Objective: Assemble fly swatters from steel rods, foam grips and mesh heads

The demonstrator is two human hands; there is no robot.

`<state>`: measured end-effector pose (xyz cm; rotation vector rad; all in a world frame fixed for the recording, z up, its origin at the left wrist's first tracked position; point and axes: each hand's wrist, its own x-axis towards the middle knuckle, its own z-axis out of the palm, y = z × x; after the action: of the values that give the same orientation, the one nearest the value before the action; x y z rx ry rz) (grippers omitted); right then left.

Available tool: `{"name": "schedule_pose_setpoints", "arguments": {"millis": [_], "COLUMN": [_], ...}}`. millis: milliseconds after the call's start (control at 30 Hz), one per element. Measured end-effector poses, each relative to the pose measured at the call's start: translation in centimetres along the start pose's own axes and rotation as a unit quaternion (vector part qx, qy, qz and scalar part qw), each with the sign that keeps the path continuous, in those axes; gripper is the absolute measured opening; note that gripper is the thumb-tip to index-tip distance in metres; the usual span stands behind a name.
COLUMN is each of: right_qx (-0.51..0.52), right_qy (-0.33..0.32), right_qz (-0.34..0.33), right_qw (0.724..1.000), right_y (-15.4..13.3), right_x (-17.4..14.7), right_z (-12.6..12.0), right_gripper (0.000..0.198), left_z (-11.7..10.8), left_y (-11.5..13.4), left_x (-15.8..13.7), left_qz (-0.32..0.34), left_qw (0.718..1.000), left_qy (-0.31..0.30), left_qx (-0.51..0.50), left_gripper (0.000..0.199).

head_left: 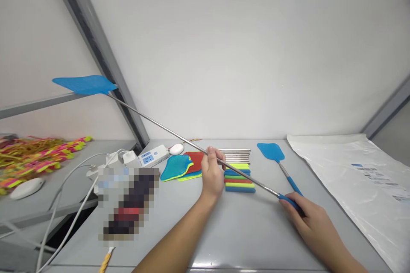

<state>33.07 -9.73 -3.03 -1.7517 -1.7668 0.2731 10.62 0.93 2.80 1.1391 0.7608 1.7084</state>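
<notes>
Right hand [309, 217] grip clamped on extended blue swatter's [83, 84] handle, left hand [213, 172] grip pinched around its metal rod [166, 130].

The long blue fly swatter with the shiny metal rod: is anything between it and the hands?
Nothing visible. The right hand wraps the blue handle end of the extended blue fly swatter, and the left hand pinches its metal rod midway. Its mesh head hangs in the air, above the white power strip.
</notes>
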Motion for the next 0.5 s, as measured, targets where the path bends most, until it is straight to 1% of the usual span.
{"name": "schedule_pose_setpoints", "arguments": {"millis": [200, 367, 500], "right_qx": [0.007, 0.001, -0.002], "right_qy": [-0.01, -0.006, 0.006], "right_qz": [0.008, 0.011, 0.005], "right_qw": [1.0, 1.0, 1.0], "right_y": [-0.1, 0.1, 0.4], "right_x": [0.0, 0.1, 0.0], "right_z": [-0.7, -0.6, -0.4], "right_gripper": [0.036, 0.036, 0.036], "left_z": [0.3, 0.5, 0.7], "left_y": [0.4, 0.2, -0.2], "left_x": [-0.6, -1.0, -1.3], "left_qz": [-0.021, -0.036, -0.07], "left_qw": [0.996, 0.981, 0.973], "left_qy": [-0.069, -0.135, -0.155], "left_qx": [0.055, 0.136, 0.157], "left_gripper": [0.039, 0.045, 0.051]}}
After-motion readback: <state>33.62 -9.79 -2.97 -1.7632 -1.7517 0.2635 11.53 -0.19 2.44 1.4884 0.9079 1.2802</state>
